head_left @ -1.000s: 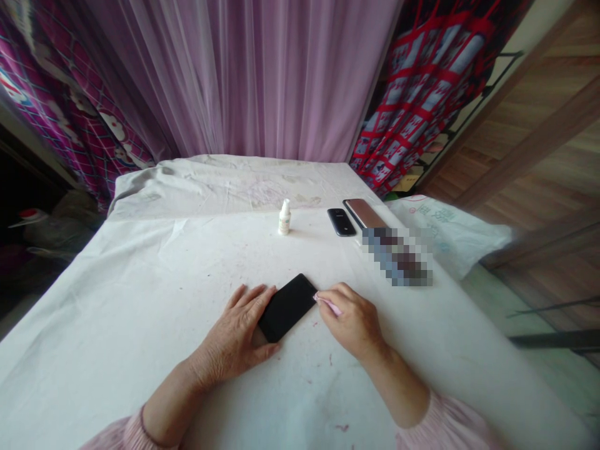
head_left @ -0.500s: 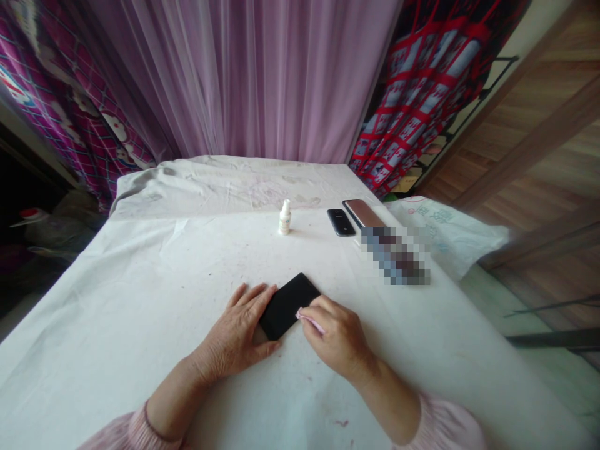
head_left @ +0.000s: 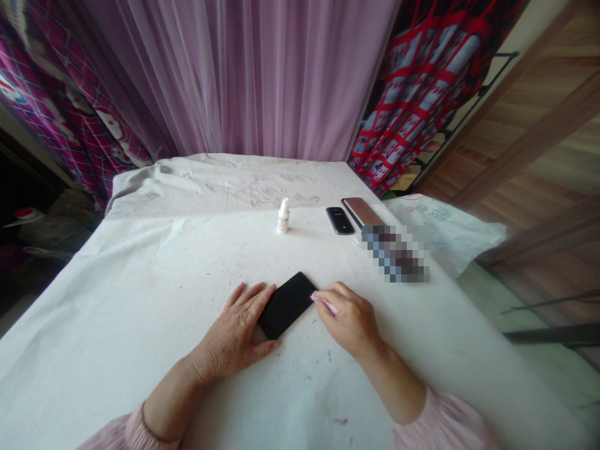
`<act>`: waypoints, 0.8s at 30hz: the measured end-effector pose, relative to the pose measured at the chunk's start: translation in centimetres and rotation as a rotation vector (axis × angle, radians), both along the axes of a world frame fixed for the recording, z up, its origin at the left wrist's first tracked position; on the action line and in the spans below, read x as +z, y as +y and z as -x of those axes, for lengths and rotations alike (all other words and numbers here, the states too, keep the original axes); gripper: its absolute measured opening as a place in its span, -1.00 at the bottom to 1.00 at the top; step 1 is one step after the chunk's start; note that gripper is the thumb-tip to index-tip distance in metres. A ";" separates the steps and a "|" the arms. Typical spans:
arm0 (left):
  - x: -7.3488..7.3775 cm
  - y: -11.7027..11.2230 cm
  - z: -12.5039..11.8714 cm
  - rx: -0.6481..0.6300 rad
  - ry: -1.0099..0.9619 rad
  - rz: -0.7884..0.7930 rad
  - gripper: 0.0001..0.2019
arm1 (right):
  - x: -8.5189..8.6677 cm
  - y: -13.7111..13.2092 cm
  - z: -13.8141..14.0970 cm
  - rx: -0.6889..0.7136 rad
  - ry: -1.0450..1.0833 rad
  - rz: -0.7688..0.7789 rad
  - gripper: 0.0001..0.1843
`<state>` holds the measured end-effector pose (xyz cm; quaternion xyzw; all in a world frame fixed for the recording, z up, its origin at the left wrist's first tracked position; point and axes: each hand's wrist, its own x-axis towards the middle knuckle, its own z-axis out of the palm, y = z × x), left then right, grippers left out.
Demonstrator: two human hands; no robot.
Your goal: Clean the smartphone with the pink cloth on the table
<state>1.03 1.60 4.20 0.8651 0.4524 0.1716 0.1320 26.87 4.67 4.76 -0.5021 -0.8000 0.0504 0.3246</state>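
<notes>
A black smartphone (head_left: 287,306) lies screen up and slantwise on the white-covered table. Against its left end rests my left hand (head_left: 237,328), thumb at the near side and fingers along the far side, holding it in place. My right hand (head_left: 349,317) is closed round a small folded pink cloth (head_left: 325,303). The cloth's tip meets the phone's right edge; much of it is hidden in my fingers. Beyond the phone a small white spray bottle (head_left: 283,217) stands upright.
Back right on the table (head_left: 225,250) lie a small dark phone (head_left: 340,220), a rose-coloured phone (head_left: 363,211) and a pixelated item (head_left: 396,253). A plastic bag (head_left: 450,231) hangs at the right edge. Purple curtains (head_left: 262,81) close off the far side.
My right hand has slid right and slightly away from me with the cloth, from the phone's near edge to its right end. My left hand and the phone stay put.
</notes>
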 end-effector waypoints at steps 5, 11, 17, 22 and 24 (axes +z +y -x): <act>0.2 0.0 0.0 -0.005 0.005 0.005 -0.09 | -0.1 0.4 -0.5 -0.030 -0.010 0.002 -0.83; 0.3 0.0 0.0 -0.003 0.001 0.014 -0.08 | -0.1 0.2 -0.1 -0.002 0.010 -0.023 -0.80; 0.1 -0.1 -0.1 0.005 -0.002 0.020 -0.05 | 0.2 -1.1 1.4 0.101 0.002 -0.017 -0.78; 0.1 0.0 0.0 0.006 -0.018 -0.001 -0.06 | 0.5 -2.1 2.6 0.193 0.002 -0.023 -0.78; 0.0 0.0 0.0 0.006 -0.018 0.000 -0.06 | 0.5 -2.4 2.9 0.217 -0.001 -0.024 -0.78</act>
